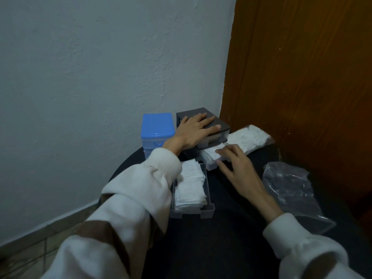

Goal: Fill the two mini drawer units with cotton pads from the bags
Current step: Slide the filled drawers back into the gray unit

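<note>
A dark round table [231, 244] (wooden door [302, 77] beside it).

The near part of the dark table [231, 238] is free, but further in stand a removed drawer [191, 210] at left, an empty bag [291, 190] at right, and two drawer units [203, 125] against the wall [100, 77].

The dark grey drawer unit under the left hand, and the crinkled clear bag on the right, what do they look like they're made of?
The dark grey drawer unit looks like moulded plastic: an opaque, matte shell with see-through drawer fronts. The left hand lies flat on its top. The crinkled clear bag appears to be thin, glossy plastic film: sharp creases catch the light and the dark table shows through it.
</note>
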`<state>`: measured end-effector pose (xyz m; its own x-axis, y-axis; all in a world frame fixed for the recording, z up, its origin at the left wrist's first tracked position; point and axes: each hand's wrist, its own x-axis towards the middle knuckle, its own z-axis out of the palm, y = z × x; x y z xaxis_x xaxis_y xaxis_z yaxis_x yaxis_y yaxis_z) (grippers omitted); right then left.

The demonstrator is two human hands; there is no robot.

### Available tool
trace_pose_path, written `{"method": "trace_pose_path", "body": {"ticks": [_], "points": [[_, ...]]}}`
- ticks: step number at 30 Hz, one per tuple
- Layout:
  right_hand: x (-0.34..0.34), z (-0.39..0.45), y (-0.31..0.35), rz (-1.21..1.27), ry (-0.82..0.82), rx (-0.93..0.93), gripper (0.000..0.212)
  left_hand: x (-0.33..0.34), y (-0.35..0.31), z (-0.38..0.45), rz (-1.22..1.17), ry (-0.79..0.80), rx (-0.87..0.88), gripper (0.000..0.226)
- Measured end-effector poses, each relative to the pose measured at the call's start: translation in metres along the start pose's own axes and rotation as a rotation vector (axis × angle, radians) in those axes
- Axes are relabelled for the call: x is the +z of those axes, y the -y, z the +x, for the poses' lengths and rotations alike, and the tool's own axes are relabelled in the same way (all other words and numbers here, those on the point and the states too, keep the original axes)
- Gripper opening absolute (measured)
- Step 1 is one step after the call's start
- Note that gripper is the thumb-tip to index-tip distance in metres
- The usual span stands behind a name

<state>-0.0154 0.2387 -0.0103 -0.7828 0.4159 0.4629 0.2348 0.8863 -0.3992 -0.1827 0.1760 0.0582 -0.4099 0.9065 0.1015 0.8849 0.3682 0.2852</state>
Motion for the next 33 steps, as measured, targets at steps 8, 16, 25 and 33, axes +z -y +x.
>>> {"method": "trace_pose_path", "body": {"ticks": [8,16,25,33], "points": [[0.009,0.019,-0.002,-0.189,-0.1,-0.058,0.02,0.002,0.002,0.001,-0.02,0.001,0.0,0.056],[0.012,0.033,0.006,-0.155,-0.289,0.047,0.015,0.003,0.002,0.003,-0.051,-0.008,-0.006,0.058],[0.015,0.004,0.018,0.314,0.099,0.487,0.016,0.002,0.002,0.002,-0.04,-0.003,-0.005,0.055],[0.007,-0.018,0.016,0.221,0.257,0.509,0.009,0.001,0.001,0.001,-0.03,0.002,-0.014,0.055]]}}
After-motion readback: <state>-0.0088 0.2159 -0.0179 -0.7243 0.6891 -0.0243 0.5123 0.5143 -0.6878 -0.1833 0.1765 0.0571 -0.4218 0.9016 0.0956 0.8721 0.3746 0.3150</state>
